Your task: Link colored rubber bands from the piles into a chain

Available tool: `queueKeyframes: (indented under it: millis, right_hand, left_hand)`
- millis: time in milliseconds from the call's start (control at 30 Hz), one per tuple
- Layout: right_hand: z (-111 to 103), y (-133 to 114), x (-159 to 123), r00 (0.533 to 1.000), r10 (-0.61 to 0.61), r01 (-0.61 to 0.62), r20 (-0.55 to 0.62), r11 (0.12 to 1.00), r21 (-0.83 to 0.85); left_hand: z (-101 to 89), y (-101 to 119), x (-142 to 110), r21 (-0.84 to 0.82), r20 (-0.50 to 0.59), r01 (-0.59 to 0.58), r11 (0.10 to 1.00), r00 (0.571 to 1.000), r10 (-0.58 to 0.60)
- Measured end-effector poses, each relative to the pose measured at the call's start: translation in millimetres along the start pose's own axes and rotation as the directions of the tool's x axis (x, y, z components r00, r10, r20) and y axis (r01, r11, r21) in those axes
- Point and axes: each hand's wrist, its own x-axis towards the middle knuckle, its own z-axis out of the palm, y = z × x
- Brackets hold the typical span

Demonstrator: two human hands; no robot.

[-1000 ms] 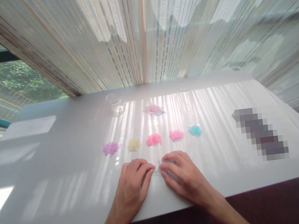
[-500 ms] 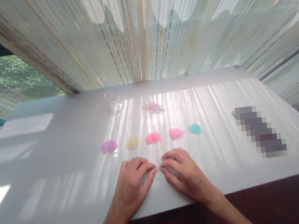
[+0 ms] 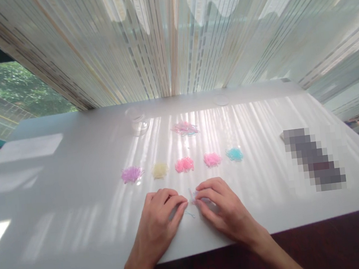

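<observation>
My left hand [image 3: 160, 212] rests low over the table, thumb and fingertips pinched together; anything between them is too small to make out. My right hand [image 3: 221, 201] is curled opposite it, a narrow gap apart, with its fingertips against thin pink and pale blue strips [image 3: 192, 197]. A pale blue looped piece [image 3: 190, 214] lies below the fingertips. Beyond my hands is a row of small piles: purple [image 3: 132, 174], pale yellow [image 3: 160, 170], deep pink [image 3: 184, 164], light pink [image 3: 212, 159] and teal [image 3: 234, 154]. Farther back lies a mixed pink-and-blue pile [image 3: 185, 128] of thin pieces.
A clear jar [image 3: 139, 125] stands at the back left of the white table [image 3: 84, 180]. A clear round lid [image 3: 221, 100] lies at the back. To the right is a blurred-out dark oblong object [image 3: 313, 158]. A striped curtain [image 3: 166, 45] hangs behind.
My right fingertips have shifted slightly right, away from my left ones, and the gap between them shows more of the thin pink and blue strips. My left hand stays in place.
</observation>
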Motion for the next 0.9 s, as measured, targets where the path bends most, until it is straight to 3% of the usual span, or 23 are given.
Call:
queueKeyframes:
  millis: [200, 467, 767, 900]
  right_hand:
    - [-2, -1, 1, 0.999, 0.022, -0.021, -0.025, 1.000, 0.023]
    - [-1, 1, 1, 1.000, 0.006, -0.006, -0.008, 0.999, 0.032]
    - [-2, 3, -2, 0.988, 0.085, -0.090, -0.129, 0.996, -0.030]
    - [-10, 2, -7, 0.992, 0.114, -0.119, -0.060, 0.987, -0.107]
  left_hand:
    - [-10.5, 0, -7, -0.077, 0.012, 0.017, 0.997, 1.000, -0.016]
    - [-18.9, 13, -13, -0.145, 0.151, -0.004, 0.989, 0.988, 0.026]
    - [-3.6, 12, -8, -0.144, 0.095, -0.006, 0.990, 0.995, 0.019]
    - [-4.5, 10, -3, -0.134, 0.013, -0.001, 0.991, 1.000, 0.002]
